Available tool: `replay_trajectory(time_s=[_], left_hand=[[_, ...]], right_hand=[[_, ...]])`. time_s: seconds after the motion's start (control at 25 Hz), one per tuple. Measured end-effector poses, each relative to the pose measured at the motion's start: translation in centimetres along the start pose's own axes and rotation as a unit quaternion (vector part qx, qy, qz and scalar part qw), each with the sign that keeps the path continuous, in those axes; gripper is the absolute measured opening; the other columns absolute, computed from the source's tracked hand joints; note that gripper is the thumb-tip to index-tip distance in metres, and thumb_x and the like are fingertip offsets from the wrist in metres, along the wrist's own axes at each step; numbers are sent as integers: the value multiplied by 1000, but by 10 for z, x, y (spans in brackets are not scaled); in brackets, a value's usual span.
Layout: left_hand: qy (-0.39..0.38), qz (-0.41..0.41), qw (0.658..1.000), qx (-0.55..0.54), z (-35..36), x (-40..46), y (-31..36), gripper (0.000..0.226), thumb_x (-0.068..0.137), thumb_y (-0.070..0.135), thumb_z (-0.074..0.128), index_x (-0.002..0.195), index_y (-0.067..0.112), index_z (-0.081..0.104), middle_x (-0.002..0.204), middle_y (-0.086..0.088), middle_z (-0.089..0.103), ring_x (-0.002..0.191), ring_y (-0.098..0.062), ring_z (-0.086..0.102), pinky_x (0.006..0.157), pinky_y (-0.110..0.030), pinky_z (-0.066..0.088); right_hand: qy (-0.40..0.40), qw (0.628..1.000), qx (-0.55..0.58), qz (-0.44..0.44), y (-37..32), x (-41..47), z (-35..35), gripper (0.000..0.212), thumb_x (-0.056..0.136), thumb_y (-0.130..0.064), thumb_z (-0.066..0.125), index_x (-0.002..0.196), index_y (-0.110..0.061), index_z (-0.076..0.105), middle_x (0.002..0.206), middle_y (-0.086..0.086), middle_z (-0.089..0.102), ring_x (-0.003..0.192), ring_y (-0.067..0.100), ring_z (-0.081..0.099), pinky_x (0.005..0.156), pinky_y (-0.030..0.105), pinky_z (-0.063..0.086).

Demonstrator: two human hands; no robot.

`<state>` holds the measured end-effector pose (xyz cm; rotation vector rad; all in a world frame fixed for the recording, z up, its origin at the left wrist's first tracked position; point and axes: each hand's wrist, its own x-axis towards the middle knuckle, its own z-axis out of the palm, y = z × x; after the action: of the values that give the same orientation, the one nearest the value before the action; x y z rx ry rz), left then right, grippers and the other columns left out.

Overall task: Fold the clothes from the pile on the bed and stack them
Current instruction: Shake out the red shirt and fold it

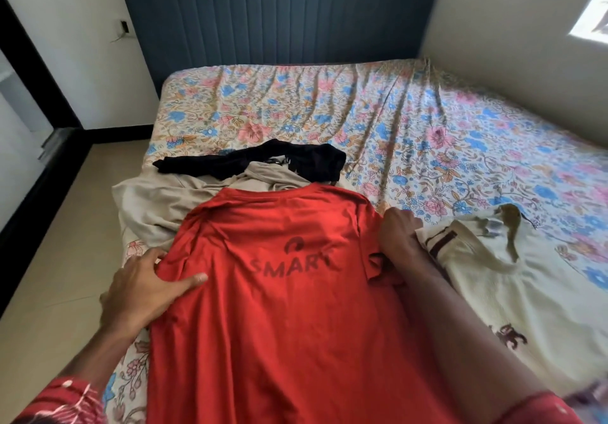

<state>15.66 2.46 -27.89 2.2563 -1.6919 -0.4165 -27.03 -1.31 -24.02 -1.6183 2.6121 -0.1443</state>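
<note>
A red T-shirt (pixel 279 292) with a dark "SMART" print lies spread flat on the near part of the bed, collar away from me. My left hand (pixel 144 288) grips its left edge, thumb on top of the cloth and fingers under it. My right hand (pixel 399 236) holds the shirt's right side at the sleeve, fingers curled into the fabric. Behind the red shirt lie a beige garment (pixel 154 203) and a black garment (pixel 263 160), both crumpled. A cream shirt (pixel 513 292) with a small brown figure lies flat to the right.
The bed (pixel 427 120) carries a wrinkled floral sheet, bare across its far and right parts. A dark blue padded headboard (pixel 279 12) stands at the back. Tiled floor (pixel 59 259) runs along the bed's left edge, with a dark-framed door beyond.
</note>
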Motion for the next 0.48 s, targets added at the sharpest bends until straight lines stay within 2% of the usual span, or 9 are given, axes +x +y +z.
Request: replay_trajectory(time_s=[0.08, 0.16, 0.28, 0.36, 0.44, 0.48], left_hand=[[16, 9, 999, 28, 2, -8, -9, 87, 55, 76, 83, 125, 34, 56, 117, -11, 59, 110, -42, 59, 84, -58, 52], [38, 28, 999, -14, 1, -11, -17, 68, 61, 61, 90, 116, 30, 65, 107, -10, 62, 102, -40, 63, 80, -50, 53], [-8, 44, 982, -182, -10, -13, -22, 29, 69, 28, 94, 91, 21, 77, 83, -3, 72, 77, -26, 68, 67, -29, 51], [-68, 14, 957, -281, -17, -9, -30, 17, 76, 9, 87, 90, 12, 78, 81, -11, 75, 67, -24, 66, 55, -18, 51], [-94, -22, 944, -316, -24, -3, -38, 8, 85, -1, 76, 89, 5, 74, 89, -22, 73, 66, -26, 63, 51, -20, 52], [-90, -37, 943, -318, -27, 0, -42, 6, 91, 0, 71, 89, 6, 72, 91, -23, 71, 68, -25, 61, 55, -24, 52]], right_hand=[[53, 998, 27, -16, -5, 3, -16, 30, 104, -10, 39, 123, -7, 62, 119, 21, 66, 111, 41, 63, 85, 40, 49], [70, 997, 37, -20, -6, 8, -29, 32, 103, -6, 35, 127, -10, 58, 113, 20, 66, 107, 41, 64, 76, 40, 47], [62, 992, 9, -108, 2, 24, -51, 28, 101, -5, 39, 123, -7, 57, 111, 22, 66, 103, 44, 65, 79, 46, 55], [37, 982, -32, -182, 9, 42, -73, 24, 100, -6, 47, 118, -3, 63, 112, 23, 68, 106, 44, 66, 85, 48, 58], [41, 979, -46, -196, 20, 59, -90, 23, 104, -11, 51, 118, -3, 68, 113, 21, 68, 105, 43, 67, 86, 49, 59], [60, 980, -56, -179, 26, 68, -93, 23, 104, -13, 52, 118, -3, 67, 112, 20, 67, 104, 43, 67, 85, 49, 59]])
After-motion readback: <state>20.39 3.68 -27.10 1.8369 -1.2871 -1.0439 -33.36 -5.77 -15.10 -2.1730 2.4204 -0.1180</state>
